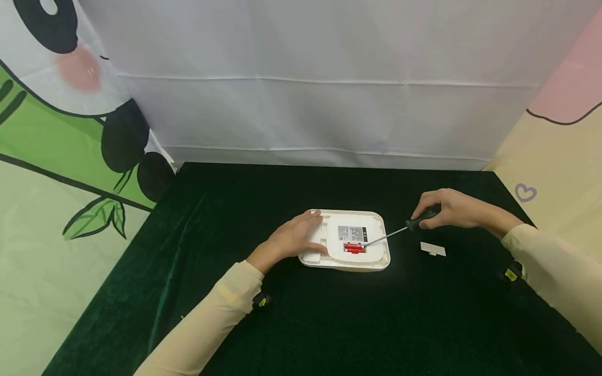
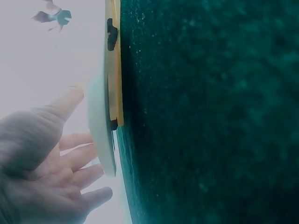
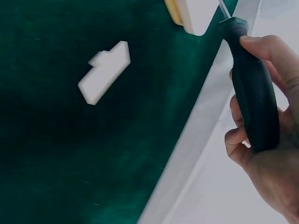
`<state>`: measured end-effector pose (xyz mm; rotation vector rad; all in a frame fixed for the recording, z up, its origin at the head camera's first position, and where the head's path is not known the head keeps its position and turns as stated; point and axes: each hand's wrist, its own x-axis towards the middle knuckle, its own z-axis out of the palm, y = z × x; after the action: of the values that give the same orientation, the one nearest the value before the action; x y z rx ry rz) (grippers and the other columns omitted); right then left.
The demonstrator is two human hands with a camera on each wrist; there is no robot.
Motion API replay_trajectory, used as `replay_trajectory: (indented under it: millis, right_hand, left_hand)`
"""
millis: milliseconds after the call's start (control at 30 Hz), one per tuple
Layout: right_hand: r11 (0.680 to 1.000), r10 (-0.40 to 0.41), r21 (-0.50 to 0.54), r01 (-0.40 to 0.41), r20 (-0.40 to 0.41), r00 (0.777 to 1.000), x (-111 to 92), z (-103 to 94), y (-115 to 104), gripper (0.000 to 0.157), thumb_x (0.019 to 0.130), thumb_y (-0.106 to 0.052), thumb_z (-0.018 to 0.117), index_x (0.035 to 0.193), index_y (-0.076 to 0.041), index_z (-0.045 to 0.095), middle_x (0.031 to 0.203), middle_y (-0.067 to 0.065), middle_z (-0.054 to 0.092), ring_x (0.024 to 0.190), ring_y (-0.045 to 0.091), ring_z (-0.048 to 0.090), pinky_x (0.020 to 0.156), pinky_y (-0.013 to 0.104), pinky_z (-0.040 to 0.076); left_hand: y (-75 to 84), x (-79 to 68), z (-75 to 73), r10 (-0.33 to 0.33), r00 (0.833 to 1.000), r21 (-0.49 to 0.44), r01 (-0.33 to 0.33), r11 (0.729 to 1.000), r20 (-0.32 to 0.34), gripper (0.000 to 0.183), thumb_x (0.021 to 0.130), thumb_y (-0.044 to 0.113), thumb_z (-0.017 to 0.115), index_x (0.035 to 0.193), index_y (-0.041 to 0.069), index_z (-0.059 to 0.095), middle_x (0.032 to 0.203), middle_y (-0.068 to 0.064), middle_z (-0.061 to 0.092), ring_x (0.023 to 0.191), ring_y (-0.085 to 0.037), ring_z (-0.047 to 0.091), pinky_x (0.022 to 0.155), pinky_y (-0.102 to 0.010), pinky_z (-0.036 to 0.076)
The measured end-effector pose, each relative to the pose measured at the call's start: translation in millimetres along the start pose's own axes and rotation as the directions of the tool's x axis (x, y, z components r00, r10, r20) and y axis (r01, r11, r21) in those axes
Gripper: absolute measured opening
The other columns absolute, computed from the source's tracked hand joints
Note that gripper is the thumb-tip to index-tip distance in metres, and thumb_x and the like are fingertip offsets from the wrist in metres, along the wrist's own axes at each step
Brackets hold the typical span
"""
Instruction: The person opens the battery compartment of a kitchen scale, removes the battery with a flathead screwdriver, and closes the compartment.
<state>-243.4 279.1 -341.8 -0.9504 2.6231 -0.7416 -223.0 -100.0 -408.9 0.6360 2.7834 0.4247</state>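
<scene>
A white, rounded rectangular device (image 1: 380, 249) lies flat on the table with a label and an uncovered battery compartment facing up. Red batteries (image 1: 355, 248) sit in that compartment. My left hand (image 1: 295, 236) rests on the device's left end, thumb and fingers spread; the left wrist view shows these fingers (image 2: 77, 158) extended at its edge. My right hand (image 1: 449, 209) grips the dark green handle of a screwdriver (image 3: 254, 98). Its thin metal shaft slants down leftward, with the tip at the right end of the batteries. A small white battery cover (image 1: 432, 249) lies right of the device.
Dark green velvet cloth (image 1: 301, 324) covers the table. Behind it hangs a pale curtain (image 1: 329, 120), and printed cloths (image 1: 61, 292) hang along both sides. The battery cover lies below the right hand, with a small tab on one edge.
</scene>
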Motion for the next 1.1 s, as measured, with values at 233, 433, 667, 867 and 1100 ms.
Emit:
replay_trajectory:
  millis: [233,433,667,867,1100]
  right_hand:
    - [0.984,-0.080,0.153,0.090,-0.071,0.994,-18.6,26.7,29.9,0.018,0.088,-0.006,0.069,0.103,-0.015,0.074,0.099,0.002,0.064,0.084,0.011,0.054,0.067,0.024,0.049]
    - [0.973,-0.100,0.200,0.120,-0.108,0.989,-27.4,41.7,40.4,0.020,0.090,-0.004,0.066,0.107,-0.013,0.072,0.099,0.002,0.065,0.086,0.010,0.055,0.071,0.024,0.048]
    - [0.969,-0.075,0.227,0.101,-0.123,0.990,-37.4,55.2,48.9,0.022,0.092,-0.005,0.065,0.112,-0.014,0.069,0.102,0.001,0.065,0.090,0.010,0.056,0.074,0.024,0.049]
    - [0.958,-0.039,0.278,0.070,-0.114,0.993,-43.3,62.2,52.2,0.022,0.094,-0.005,0.062,0.114,-0.014,0.068,0.104,0.004,0.065,0.088,0.013,0.057,0.072,0.025,0.049]
    - [0.951,0.014,0.308,0.024,-0.121,0.993,-45.9,69.6,51.4,0.021,0.095,-0.008,0.062,0.114,-0.015,0.066,0.108,0.007,0.061,0.086,0.015,0.053,0.066,0.025,0.046]
  left_hand:
    - [-0.3,-1.4,-1.0,0.004,1.000,-0.019,-0.004,1.000,0.003,0.090,0.081,0.058,0.071,0.152,0.017,0.034,0.164,-0.002,0.021,0.152,-0.025,0.016,0.121,-0.049,0.022]
    - [-1.7,-2.2,0.1,0.003,1.000,-0.010,-0.003,1.000,-0.003,0.090,0.082,0.059,0.069,0.153,0.017,0.034,0.164,-0.001,0.021,0.152,-0.024,0.017,0.121,-0.049,0.023]
    - [-1.0,-1.2,1.4,0.000,1.000,-0.012,0.000,1.000,-0.001,0.089,0.082,0.060,0.069,0.153,0.018,0.034,0.164,0.000,0.020,0.152,-0.024,0.017,0.121,-0.049,0.023]
    - [1.2,-1.3,0.3,-0.002,1.000,-0.004,0.002,1.000,0.005,0.089,0.082,0.060,0.068,0.153,0.017,0.034,0.164,0.000,0.020,0.152,-0.023,0.016,0.121,-0.047,0.022]
    - [-0.2,-0.9,0.0,-0.008,1.000,0.002,0.008,1.000,0.008,0.089,0.082,0.061,0.068,0.153,0.017,0.034,0.164,0.000,0.020,0.152,-0.024,0.016,0.121,-0.048,0.023]
